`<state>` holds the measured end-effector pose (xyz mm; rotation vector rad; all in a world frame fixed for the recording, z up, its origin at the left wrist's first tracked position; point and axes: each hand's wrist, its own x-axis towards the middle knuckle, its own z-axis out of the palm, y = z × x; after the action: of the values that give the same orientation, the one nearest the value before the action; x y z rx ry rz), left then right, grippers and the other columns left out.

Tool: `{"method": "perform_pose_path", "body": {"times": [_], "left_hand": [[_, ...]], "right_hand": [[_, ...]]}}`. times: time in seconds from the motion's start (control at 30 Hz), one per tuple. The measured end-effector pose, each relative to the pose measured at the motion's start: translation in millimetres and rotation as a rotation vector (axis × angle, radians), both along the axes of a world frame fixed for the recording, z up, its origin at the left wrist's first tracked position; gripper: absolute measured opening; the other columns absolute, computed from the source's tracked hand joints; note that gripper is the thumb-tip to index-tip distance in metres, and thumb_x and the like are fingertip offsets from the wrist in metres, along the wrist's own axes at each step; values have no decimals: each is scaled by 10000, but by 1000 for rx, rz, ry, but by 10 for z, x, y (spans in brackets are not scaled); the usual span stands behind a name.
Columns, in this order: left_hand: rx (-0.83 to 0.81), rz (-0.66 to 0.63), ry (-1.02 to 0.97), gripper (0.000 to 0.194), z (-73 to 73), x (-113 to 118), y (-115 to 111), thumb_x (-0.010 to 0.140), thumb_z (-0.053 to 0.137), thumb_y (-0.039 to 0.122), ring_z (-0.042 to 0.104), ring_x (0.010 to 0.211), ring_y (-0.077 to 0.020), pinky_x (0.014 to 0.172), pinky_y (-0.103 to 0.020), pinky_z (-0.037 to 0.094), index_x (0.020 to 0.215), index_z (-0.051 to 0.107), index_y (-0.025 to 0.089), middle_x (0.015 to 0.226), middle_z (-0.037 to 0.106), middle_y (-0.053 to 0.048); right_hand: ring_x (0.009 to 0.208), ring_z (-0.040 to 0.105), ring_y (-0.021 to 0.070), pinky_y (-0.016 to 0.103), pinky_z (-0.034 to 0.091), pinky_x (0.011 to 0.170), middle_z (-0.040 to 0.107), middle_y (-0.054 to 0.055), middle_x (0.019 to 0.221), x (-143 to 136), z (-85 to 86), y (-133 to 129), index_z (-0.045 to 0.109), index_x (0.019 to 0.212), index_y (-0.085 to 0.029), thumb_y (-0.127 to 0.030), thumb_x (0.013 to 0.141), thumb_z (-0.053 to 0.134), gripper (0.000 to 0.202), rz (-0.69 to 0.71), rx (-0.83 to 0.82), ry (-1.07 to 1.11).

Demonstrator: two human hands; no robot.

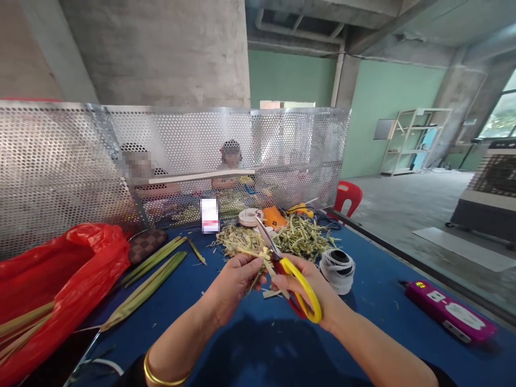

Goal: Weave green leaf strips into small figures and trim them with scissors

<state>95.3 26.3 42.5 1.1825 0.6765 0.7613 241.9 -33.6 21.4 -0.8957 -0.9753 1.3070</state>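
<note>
Near the middle of the head view, my left hand (237,277) pinches a small bundle of pale plant strips (264,255). Close on its right, my right hand (308,279) holds scissors (308,295) with yellow and red handles, the blades pointing up and away. The fingers of my right hand are also at the strips, and the two hands nearly touch. Behind them lie heaps of dry green and yellow plant scraps (302,236). A white spool (337,271) stands just right of my right hand.
On the blue table (258,349) are long leaves (149,290), a red plastic bag (72,285), a phone (209,215), a tape roll (250,216) and a purple box (449,312). Behind a perforated metal screen (193,134), two people sit. A red chair (349,196) stands beyond the table.
</note>
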Motion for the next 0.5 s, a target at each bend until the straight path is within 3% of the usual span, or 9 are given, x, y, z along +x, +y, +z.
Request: {"method": "perform_pose_path", "body": {"times": [0.13,0.27,0.37,0.5], "left_hand": [[-44,24,11,260,-40,33,-19,653,734,372,507,538,-86,497,-211,358,712,640,138,645,604,-1],[31,46,136,264,-71,45,-15,691,711,391,430,468,-57,460,-202,302,668,645,137,587,586,15],[67,59,203,283,-101,50,2,713,686,403,396,440,-57,458,-208,294,626,646,137,516,553,23],[56,44,161,278,-142,43,16,704,689,416,458,525,-78,503,-214,324,667,667,141,637,617,-8]], "right_hand": [[601,589,119,243,478,617,644,-11,744,-25,-64,-10,617,931,-196,-288,607,785,376,-51,-54,94],[582,577,127,237,457,571,621,-26,688,35,-116,10,569,1004,-198,-268,627,764,431,-133,-97,77],[588,565,127,250,460,590,587,-41,690,88,-98,30,555,1001,-206,-254,636,749,416,-151,-60,-29],[579,535,129,265,459,600,560,-57,668,130,-32,48,558,976,-220,-237,615,756,412,-227,11,-249]]}}
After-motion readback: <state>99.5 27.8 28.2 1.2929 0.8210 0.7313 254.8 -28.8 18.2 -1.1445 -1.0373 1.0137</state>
